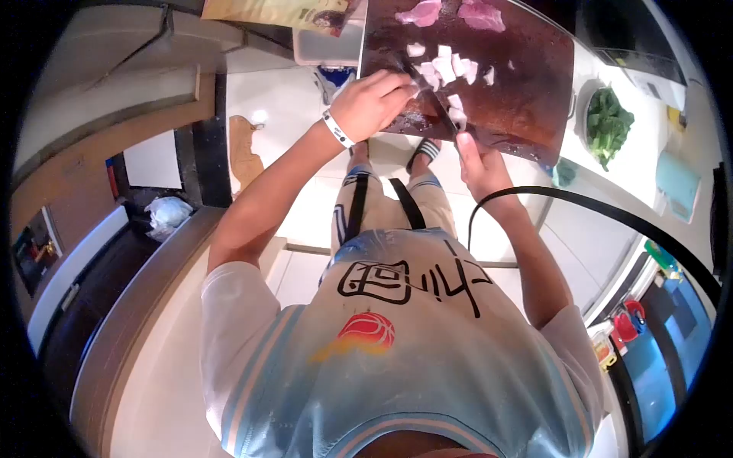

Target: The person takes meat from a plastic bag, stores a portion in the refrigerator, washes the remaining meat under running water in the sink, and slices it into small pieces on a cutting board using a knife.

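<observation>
On a dark brown cutting board (527, 91) lie several small white-pink chunks (443, 67). Two flat pieces of pink meat (481, 14) rest at its far edge. My right hand (485, 168) is wrapped round the handle of a knife (439, 104), whose narrow dark blade points away and to the left, among the chunks. My left hand (376, 103) is at the board's left side, fingers bent together beside the blade. Whatever is under its fingertips is too small and hidden to make out.
Right of the board, leafy greens (608, 126) fill a bowl, with a pale green tray (677, 185) nearby. A clear container (330, 47) and a yellow packet (286, 14) are at the back left. A black strap (595, 202) crosses near my right wrist.
</observation>
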`<control>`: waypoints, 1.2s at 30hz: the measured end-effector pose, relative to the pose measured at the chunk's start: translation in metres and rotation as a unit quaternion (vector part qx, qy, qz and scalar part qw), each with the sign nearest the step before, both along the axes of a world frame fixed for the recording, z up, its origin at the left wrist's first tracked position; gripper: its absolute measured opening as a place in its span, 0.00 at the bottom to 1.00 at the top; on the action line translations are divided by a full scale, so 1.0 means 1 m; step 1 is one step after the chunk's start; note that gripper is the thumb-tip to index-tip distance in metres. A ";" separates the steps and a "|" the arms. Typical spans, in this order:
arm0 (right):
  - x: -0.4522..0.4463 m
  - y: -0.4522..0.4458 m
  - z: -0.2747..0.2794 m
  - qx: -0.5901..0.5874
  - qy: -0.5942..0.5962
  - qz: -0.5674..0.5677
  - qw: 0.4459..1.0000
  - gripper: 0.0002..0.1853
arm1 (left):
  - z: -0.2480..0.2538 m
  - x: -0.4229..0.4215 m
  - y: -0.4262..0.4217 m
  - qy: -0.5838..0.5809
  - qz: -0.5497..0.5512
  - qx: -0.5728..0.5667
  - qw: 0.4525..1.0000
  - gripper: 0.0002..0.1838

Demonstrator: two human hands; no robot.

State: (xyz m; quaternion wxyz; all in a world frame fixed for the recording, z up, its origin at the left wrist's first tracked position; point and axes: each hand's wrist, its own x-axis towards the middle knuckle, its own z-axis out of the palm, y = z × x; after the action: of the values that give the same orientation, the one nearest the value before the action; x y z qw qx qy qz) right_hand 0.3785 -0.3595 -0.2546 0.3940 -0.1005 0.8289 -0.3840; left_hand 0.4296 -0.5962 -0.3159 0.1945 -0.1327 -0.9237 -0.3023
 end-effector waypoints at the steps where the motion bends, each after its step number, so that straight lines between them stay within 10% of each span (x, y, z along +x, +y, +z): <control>1: 0.003 0.001 -0.003 0.022 -0.018 -0.014 0.999 0.35 | -0.002 0.004 0.002 -0.004 0.006 0.004 1.000 0.11; 36: -0.015 0.004 0.030 0.020 -0.005 0.073 0.997 0.32 | -0.006 0.007 0.005 0.025 0.015 -0.008 1.000 0.10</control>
State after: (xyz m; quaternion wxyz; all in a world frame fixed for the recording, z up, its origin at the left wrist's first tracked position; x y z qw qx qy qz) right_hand 0.3640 -0.3559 -0.2248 0.4268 -0.1511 0.8251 -0.3381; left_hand 0.4371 -0.5912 -0.3215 0.2204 -0.1282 -0.9229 -0.2884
